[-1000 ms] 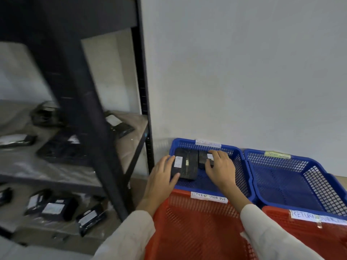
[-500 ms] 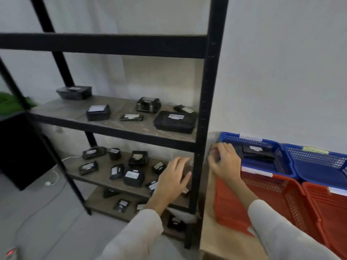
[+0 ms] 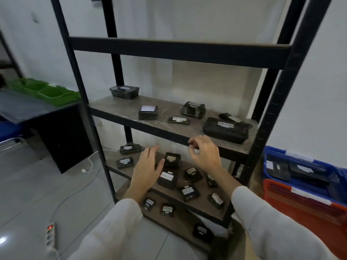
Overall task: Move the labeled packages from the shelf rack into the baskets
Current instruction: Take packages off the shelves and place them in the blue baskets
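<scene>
Head view: the left hand's fingers are spread wide and nearly straight, holding nothing. The thumb lies just beside a small black labeled package on the lower shelf, and whether it touches cannot be told. The right hand's fingers are loosely curled on nothing, in front of the edge of the shelf above.

The step appears to be a fresh pick. The left hand would do best to close across the package's short sides with the white label up, so it can be matched to a basket tag. The right hand could take a neighbouring package without knocking others.

Both should draw out low, clear of the shelf rack beam. The blue basket and red basket wait to the right.
</scene>
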